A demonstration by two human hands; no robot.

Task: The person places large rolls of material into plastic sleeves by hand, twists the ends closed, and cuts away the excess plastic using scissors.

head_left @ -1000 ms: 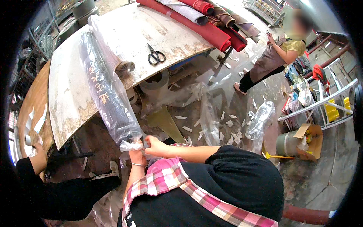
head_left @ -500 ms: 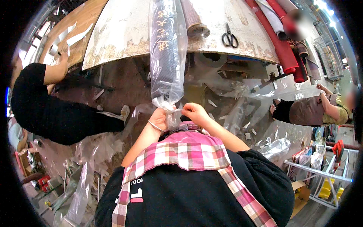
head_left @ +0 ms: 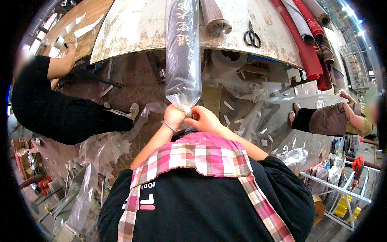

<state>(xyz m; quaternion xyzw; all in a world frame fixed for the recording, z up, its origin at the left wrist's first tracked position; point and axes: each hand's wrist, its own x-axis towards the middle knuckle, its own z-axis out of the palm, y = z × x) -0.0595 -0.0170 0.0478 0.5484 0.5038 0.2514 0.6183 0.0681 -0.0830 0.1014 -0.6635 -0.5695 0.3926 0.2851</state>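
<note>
A dark rolled mat (head_left: 183,60) in a clear plastic sleeve juts off the table's near edge toward me. Its near end is bunched into a twisted neck of plastic (head_left: 181,102). My left hand (head_left: 174,117) is closed round that neck from the left. Close against it on the right, my right hand (head_left: 204,120) has bent fingers pressed at the bunched plastic; what its fingertips hold is mostly hidden.
The worn white table (head_left: 133,30) bears black scissors (head_left: 252,36), a brown rolled mat (head_left: 214,18) and red rolls (head_left: 302,48). Plastic scraps (head_left: 111,151) litter the floor. One person (head_left: 68,103) stands left, another (head_left: 332,117) right. A metal rack (head_left: 338,186) stands at lower right.
My hands have drawn in against the sleeve's end. The loose plastic tail that hung between them is now gathered and mostly hidden. My right hand has turned, with its back more upward.
</note>
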